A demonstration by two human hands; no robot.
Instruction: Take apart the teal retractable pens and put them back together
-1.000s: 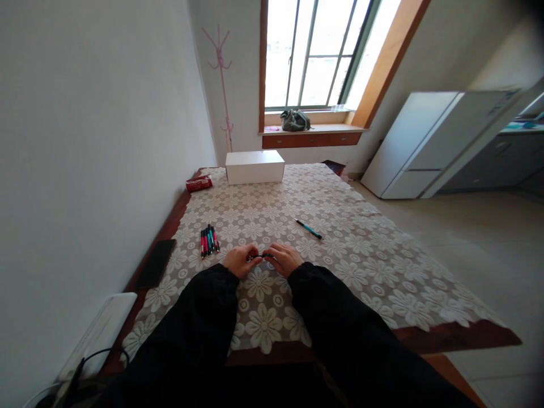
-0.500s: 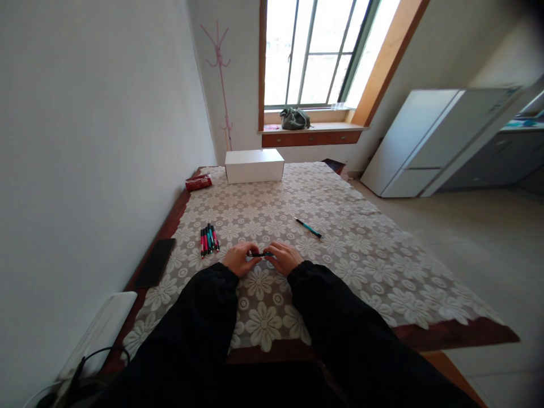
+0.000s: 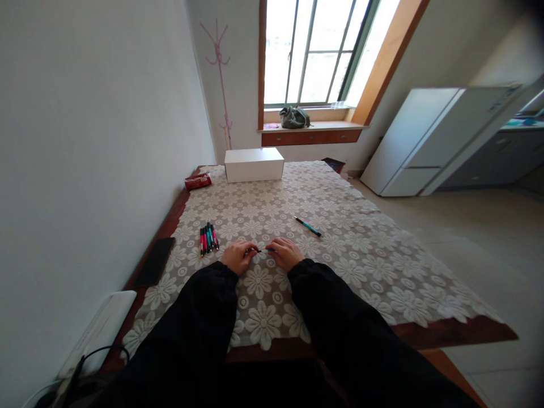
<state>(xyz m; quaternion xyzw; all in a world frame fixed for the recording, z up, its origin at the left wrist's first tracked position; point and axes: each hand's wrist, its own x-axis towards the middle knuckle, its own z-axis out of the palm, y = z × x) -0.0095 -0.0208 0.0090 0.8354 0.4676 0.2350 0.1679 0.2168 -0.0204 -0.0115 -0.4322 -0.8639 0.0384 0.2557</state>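
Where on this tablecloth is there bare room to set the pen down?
Free: the wide cloth right of the right hand, past the lone teal pen, and the middle stretch up to the white box. Crowded: left of the left hand, where the pen bundle and black phone lie.

No writing can be made out anywhere here. The red packet, just left of the white box at the far end of the table, may carry print, but it is too small and blurred to read. The white box itself shows plain faces. The pens lying nearer than the box, toward its left, show only colour bands, no legible marks.
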